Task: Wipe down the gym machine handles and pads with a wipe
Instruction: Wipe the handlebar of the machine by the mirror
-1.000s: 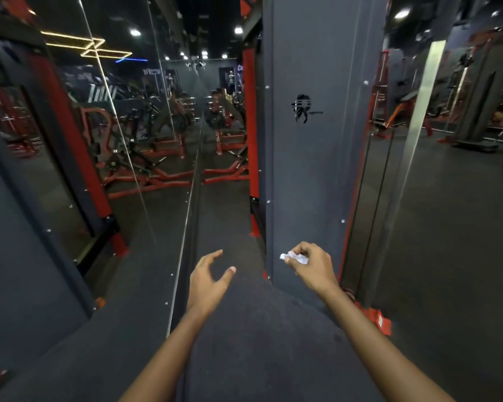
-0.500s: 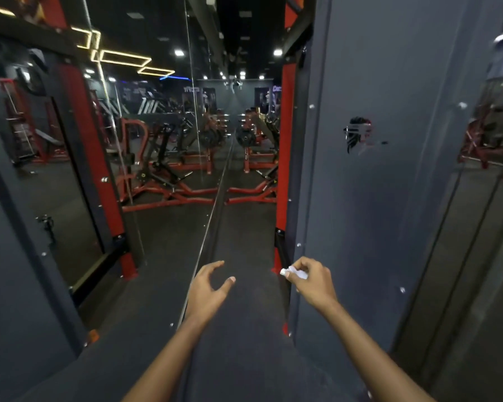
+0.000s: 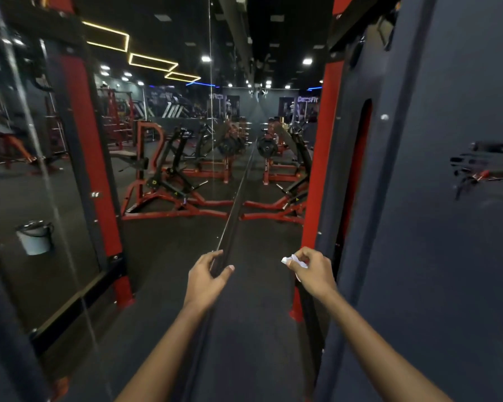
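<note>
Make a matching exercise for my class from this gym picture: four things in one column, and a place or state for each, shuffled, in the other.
Things:
1. wipe
2. left hand
3. bucket
4. red upright

Places or states:
A. far left, at floor level, seen in the mirror
B. crumpled, pinched in the right hand
C. standing along the edge of the grey panel
D. fingers spread, holding nothing

Pairs: 1-B, 2-D, 3-A, 4-C

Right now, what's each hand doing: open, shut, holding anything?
Left hand: open, fingers loosely spread, holding nothing.
Right hand: pinching a crumpled white wipe.
</note>
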Tool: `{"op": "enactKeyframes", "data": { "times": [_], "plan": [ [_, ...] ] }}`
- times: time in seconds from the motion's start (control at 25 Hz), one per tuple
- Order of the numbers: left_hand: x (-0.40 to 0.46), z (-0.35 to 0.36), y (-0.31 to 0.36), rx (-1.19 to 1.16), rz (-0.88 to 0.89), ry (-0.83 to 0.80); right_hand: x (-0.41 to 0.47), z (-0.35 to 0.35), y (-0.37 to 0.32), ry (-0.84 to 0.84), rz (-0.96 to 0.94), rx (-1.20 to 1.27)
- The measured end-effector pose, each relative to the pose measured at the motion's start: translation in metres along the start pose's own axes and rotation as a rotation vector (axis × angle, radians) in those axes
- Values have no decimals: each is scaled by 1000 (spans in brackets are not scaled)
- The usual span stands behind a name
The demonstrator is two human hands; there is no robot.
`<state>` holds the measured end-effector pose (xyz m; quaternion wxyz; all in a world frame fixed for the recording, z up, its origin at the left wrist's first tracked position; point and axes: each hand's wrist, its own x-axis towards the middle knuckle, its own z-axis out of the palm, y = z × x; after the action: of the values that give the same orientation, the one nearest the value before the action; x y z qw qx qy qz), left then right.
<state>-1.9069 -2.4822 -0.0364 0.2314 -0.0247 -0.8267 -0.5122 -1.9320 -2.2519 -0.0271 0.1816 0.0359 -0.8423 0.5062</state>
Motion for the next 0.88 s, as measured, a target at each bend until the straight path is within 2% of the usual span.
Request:
{"op": "enactKeyframes", "data": {
  "times": [0.36,0.52,0.72,0.88],
  "plan": [
    [290,70,-71,-24,-10,-117,269,89,44,53,-42,-102],
    [398,122,-115,-25,-7,-143,392,122,84,104,15,-87],
    [546,196,-160,-80,-57,-132,554,164,135,62,27,-94],
    [662,252,-185,-59,-25,-165,684,181,162,58,9,-103]
  ]
}}
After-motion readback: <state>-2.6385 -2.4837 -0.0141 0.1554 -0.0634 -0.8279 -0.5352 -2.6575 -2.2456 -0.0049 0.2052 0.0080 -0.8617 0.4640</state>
